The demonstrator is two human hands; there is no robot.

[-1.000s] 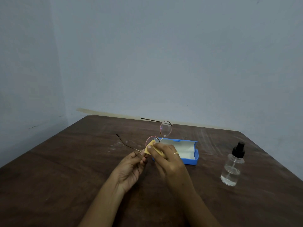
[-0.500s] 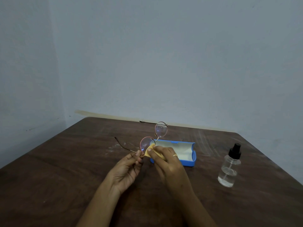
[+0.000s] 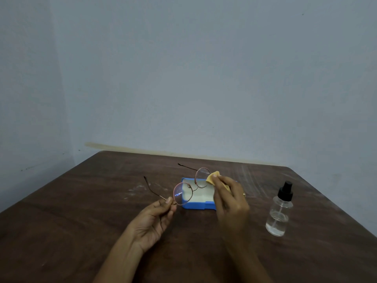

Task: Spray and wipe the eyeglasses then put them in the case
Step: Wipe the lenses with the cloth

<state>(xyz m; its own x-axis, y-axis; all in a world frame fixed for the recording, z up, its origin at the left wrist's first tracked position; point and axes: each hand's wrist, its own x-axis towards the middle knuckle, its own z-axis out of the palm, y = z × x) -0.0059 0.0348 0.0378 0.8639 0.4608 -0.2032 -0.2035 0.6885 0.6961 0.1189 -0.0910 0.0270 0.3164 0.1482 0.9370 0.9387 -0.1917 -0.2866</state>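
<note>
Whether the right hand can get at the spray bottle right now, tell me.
Probably yes: only bare table lies between the right hand and the spray bottle, but that hand holds the yellow cloth.

I read the eyeglasses (image 3: 183, 193) as a thin, round, rose-tinted wire frame. Both temples are unfolded and point toward 10 o'clock. The left hand (image 3: 153, 221) pinches the near hinge, holding them up over the case (image 3: 199, 205). The yellow cloth (image 3: 212, 177), pinched in the right hand (image 3: 230, 203), sits against the far lens at its 3 o'clock rim. The blue case lies open, pale lining up. At its 3 o'clock I see the clear spray bottle (image 3: 279, 213), black-capped, standing upright and apart from the case.
</note>
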